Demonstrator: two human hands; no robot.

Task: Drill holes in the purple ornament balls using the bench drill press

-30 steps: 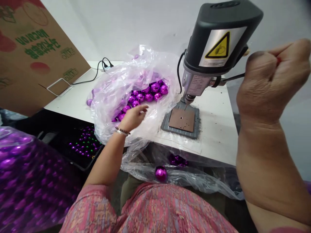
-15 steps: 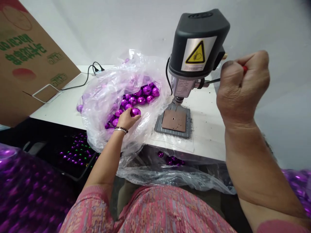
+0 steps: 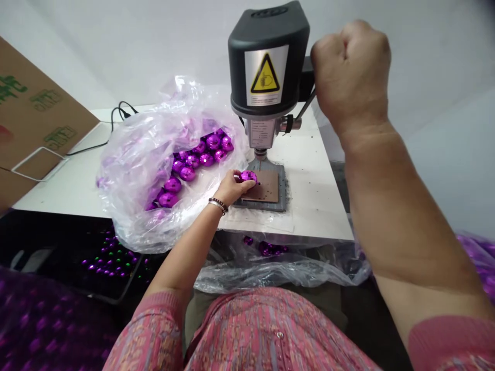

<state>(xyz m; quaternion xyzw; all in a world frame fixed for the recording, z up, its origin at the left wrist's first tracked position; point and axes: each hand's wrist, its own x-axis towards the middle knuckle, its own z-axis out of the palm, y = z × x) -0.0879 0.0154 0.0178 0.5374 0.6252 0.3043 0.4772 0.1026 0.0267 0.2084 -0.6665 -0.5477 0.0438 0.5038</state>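
Between the thumb and fingers of my left hand is a shiny purple faceted ball. It is over the left part of a brown plate, which lies on the grey base of a small bench drill press. The thin drill bit points down just behind and to the right of the ball. My right hand is closed in a fist around the drill's feed lever, raised beside the motor housing. The lever's grip end is hidden in the fist.
Left of the drill, an open clear plastic bag holds many purple balls. A cardboard box and a black cable are farther left. Below the table's front edge hangs more plastic with purple balls. Dark specks dot the white tabletop.
My left hand has carried a purple ball rightward from the bag to the drill's plate. My right hand stays on the lever, now higher against the motor housing. The camera view has shifted right.
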